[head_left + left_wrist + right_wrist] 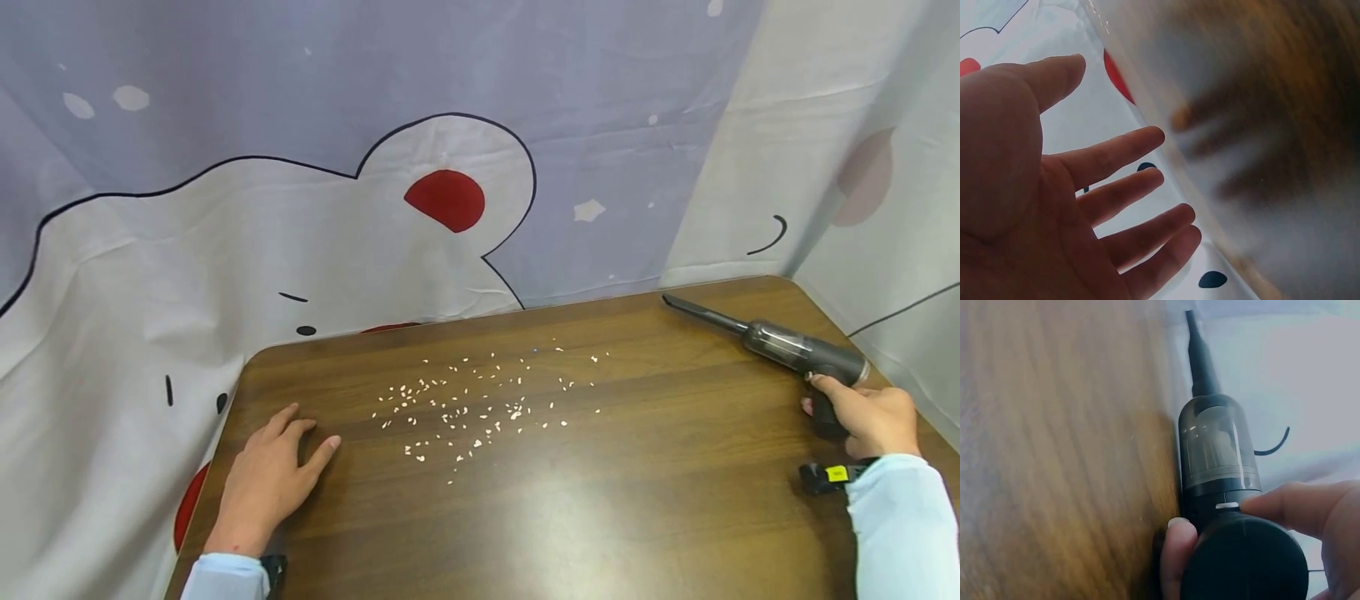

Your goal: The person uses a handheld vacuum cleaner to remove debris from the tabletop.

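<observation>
A black handheld vacuum cleaner [787, 343] with a clear dust cup and a long narrow nozzle is at the table's right side. My right hand [873, 412] grips its handle. In the right wrist view the thumb and a finger come round the vacuum's body [1244, 562], beside a small silver button [1227, 505]. Many small white scraps [465, 408] lie scattered over the middle of the table. To their left, my left hand [270, 475] is at the table's left side with its fingers spread. Its palm [1004, 175] holds nothing in the left wrist view.
The brown wood-grain table [600, 500] has rounded corners. A patterned cloth [225, 250] hangs behind it and along the sides. A black strap device with a yellow label [836, 473] is on my right wrist.
</observation>
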A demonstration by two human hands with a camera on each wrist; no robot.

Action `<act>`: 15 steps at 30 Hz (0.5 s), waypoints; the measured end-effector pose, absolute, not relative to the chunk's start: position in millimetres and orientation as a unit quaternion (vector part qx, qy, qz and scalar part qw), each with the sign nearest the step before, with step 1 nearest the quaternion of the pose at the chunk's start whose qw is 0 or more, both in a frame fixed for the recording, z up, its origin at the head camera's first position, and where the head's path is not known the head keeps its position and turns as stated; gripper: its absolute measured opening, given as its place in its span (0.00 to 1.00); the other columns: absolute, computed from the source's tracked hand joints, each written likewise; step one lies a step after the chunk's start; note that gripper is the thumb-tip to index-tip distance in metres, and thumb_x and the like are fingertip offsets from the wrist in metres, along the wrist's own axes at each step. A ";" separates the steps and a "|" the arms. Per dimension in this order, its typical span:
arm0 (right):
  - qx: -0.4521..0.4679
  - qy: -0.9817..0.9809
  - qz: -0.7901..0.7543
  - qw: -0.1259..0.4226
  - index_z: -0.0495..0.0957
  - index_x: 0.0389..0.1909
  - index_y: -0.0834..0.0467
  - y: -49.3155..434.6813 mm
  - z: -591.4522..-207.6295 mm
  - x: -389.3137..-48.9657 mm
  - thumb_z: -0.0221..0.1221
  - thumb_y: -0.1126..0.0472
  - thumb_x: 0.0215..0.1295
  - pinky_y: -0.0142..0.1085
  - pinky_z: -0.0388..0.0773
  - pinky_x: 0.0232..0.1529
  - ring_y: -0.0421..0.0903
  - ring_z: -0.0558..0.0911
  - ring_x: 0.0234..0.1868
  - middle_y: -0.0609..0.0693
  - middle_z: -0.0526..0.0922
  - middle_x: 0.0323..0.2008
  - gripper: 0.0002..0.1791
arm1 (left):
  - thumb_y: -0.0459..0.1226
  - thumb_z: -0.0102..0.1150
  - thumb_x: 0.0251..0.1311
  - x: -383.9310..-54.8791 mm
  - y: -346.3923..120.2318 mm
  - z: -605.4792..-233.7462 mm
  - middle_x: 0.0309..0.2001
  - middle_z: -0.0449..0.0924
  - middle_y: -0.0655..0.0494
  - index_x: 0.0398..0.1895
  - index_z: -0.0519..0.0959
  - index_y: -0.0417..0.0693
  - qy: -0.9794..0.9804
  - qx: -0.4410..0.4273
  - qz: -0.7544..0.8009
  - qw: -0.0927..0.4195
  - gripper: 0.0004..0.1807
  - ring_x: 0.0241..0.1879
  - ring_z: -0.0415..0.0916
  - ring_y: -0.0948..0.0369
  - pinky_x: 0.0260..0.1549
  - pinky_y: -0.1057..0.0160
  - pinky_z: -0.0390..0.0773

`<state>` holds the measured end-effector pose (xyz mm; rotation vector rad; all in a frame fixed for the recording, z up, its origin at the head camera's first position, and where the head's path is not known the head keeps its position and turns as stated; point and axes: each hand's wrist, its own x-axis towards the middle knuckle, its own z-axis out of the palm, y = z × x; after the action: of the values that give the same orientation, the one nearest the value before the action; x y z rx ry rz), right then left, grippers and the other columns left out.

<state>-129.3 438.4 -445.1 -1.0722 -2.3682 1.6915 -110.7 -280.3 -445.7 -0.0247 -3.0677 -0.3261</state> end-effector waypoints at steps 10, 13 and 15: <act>-0.286 -0.581 0.762 0.012 0.60 0.48 0.62 453.2 -452.0 -132.3 0.64 0.67 0.59 0.39 0.82 0.36 0.50 0.85 0.31 0.52 0.84 0.26 0.23 | 0.64 0.48 0.63 -110.5 -281.2 -446.9 0.67 0.59 0.33 0.58 0.76 0.37 -0.994 -0.014 -0.105 0.030 0.40 0.59 0.59 0.30 0.51 0.30 0.62; -0.242 -0.537 0.809 -0.004 0.57 0.53 0.59 457.8 -453.3 -132.2 0.58 0.70 0.65 0.38 0.81 0.38 0.49 0.85 0.33 0.53 0.84 0.30 0.23 | 0.63 0.48 0.63 -110.7 -281.0 -447.0 0.67 0.59 0.33 0.58 0.76 0.37 -0.994 -0.012 -0.105 0.029 0.40 0.59 0.59 0.30 0.51 0.30 0.61; -0.203 -0.509 0.836 -0.015 0.54 0.55 0.57 459.5 -453.7 -131.8 0.53 0.72 0.68 0.39 0.81 0.37 0.49 0.83 0.32 0.53 0.83 0.32 0.22 | 0.63 0.49 0.63 -110.9 -280.8 -447.0 0.68 0.59 0.33 0.58 0.76 0.36 -0.994 -0.011 -0.105 0.029 0.39 0.59 0.59 0.30 0.52 0.30 0.61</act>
<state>-131.8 459.5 -453.7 -0.6437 -1.6150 2.6517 -110.9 -280.8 -447.0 -0.0333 -3.0669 -0.3236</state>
